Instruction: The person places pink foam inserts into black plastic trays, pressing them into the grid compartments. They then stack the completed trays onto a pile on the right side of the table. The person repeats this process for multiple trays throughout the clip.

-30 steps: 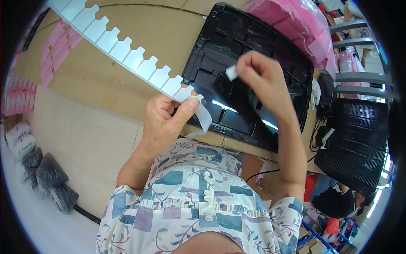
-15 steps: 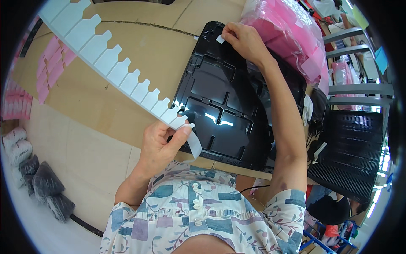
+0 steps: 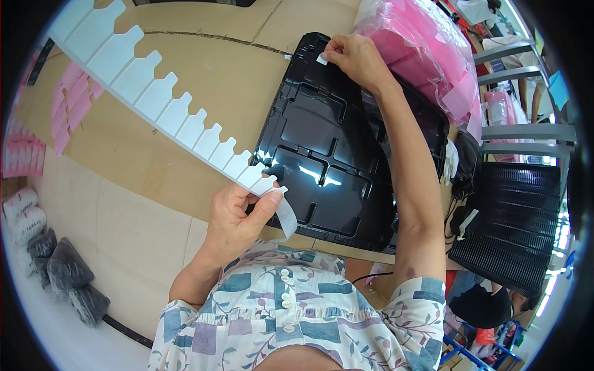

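A black moulded plastic tray (image 3: 315, 117) with shallow compartments lies flat in front of me, glossy under the light. My left hand (image 3: 238, 213) pinches the near end of a long strip of white tabbed stickers (image 3: 176, 115), which slants up to the far left. From that pinched end a bare ribbon of backing (image 3: 286, 219) curls down. At the tray's far left corner, the fingers of my right hand (image 3: 356, 59) are closed on a small white sticker (image 3: 322, 60). It sits against the tray's surface; whether it is stuck down I cannot tell.
Brown cardboard (image 3: 204, 68) covers the tabletop. Pink sheets (image 3: 73, 99) lie at the left, and a plastic-wrapped pink bundle (image 3: 408, 43) stands beyond the tray at right. Further right is a black ribbed panel (image 3: 507, 222) by grey metal rails. Dark bagged packets (image 3: 68, 269) are at the lower left.
The sticker strip has shifted slightly and its hanging ribbon has swung. My right hand has moved a little left, still at the same tray corner with the small sticker.
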The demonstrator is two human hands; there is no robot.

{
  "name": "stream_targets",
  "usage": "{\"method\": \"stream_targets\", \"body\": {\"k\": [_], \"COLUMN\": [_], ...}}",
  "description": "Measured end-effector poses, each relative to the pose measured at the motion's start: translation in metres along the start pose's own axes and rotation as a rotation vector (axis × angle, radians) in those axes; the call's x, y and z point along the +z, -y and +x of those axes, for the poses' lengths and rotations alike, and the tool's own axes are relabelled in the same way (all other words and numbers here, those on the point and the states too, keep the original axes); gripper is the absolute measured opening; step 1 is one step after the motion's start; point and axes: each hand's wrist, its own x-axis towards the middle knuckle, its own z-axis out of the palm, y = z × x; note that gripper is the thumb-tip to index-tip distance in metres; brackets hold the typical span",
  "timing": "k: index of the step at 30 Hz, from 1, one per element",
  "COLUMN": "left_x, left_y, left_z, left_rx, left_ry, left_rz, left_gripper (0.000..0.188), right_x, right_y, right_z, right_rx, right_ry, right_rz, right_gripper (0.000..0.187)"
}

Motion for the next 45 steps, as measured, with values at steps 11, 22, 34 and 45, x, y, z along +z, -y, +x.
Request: {"method": "stream_targets", "body": {"k": [11,22,34,45], "left_x": [0.0,0.002,0.002,0.007], "left_y": [0.002,0.002,-0.005,-0.018], "left_z": [0.001,0.0,0.005,0.025], "left_rx": [0.033,0.009,-0.104,-0.083], "left_ry": [0.006,-0.013,-0.001,0.045], "left_rz": [0.03,0.054,-0.099,-0.065], "left_gripper": [0.016,0.018,0.02,0.018], "right_x": [0.017,0.016,-0.037,-0.023], "right_y": [0.007,0.007,0.0,0.114], "right_z": [-0.003,0.0,-0.051,-0.167], "right_rx": [-0.217,-0.252,0.315,0.447], "right_ry": [-0.174,-0.143,0.016,0.358], "right_rz": [-0.274,-0.339,1.226,1.011], "right_gripper": [0.014,0.013,0.016,0.014]}}
